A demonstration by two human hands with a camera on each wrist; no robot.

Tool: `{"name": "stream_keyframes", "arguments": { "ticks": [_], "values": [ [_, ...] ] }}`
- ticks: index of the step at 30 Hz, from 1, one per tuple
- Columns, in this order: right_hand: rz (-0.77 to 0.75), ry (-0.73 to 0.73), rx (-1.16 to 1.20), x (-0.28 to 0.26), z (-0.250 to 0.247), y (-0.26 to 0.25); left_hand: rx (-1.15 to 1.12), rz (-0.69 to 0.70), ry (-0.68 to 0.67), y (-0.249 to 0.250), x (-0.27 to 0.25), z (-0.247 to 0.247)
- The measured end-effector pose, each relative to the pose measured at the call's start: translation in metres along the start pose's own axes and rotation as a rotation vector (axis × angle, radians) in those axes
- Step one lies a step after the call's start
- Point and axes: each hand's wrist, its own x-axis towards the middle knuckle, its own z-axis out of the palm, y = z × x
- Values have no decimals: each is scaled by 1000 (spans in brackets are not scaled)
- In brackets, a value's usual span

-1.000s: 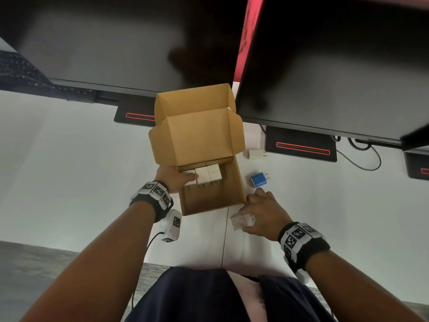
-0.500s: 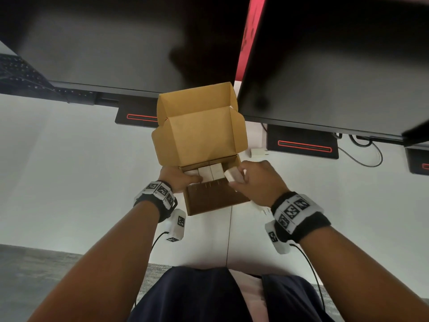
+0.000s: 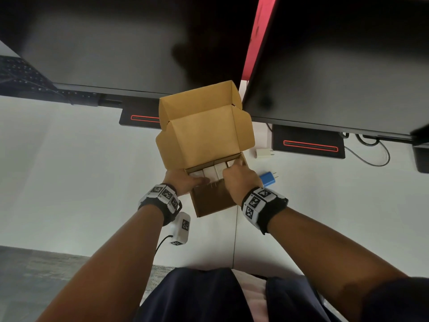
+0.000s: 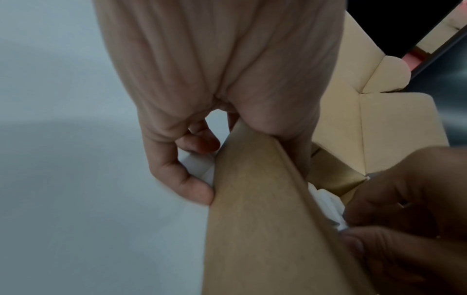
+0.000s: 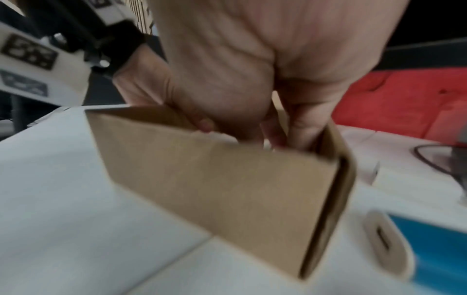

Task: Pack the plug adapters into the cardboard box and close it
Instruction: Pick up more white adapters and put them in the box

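Presently the right hand point(image 3: 240, 180) is pinching a light, rigid white adapter point(image 3: 231, 164) inside the cardboard box point(image 3: 210, 203), while the left hand point(image 3: 185, 182) is clasping its wall.

Bare forearms; behind each of the hands a black wristband point(image 3: 264, 206) ringed with white blocks bearing black square markers; under the left wrist a white camera unit point(image 3: 181, 228) with a black cable point(image 3: 162, 242); dark navy clothing point(image 3: 199, 296) nearer the body.

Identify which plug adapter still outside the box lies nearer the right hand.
The blue adapter, lying just beside the right hand. The white adapter on the table lies farther back, beside the box.
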Motion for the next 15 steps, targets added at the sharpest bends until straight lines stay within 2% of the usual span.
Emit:
{"name": "stream_keyframes", "arguments": {
  "ticks": [3, 5, 10, 13, 15],
  "values": [
    [-16, -22, 30, -6, 5, 2, -12, 6, -10, 1, -1, -1],
    [-28, 0, 78, -9, 10, 6, 16, 15, -62, 3, -2, -3],
    [-95, 145, 249, -14, 10, 28, 40, -6, -77, -6, 5, -4],
    [-3, 280, 339, -4, 6, 58, 26, 3, -61, -4, 3, -3],
    [82, 311, 340, 6, 6, 82, -16, 0, -41, 0, -2, -2]
  ]
}}
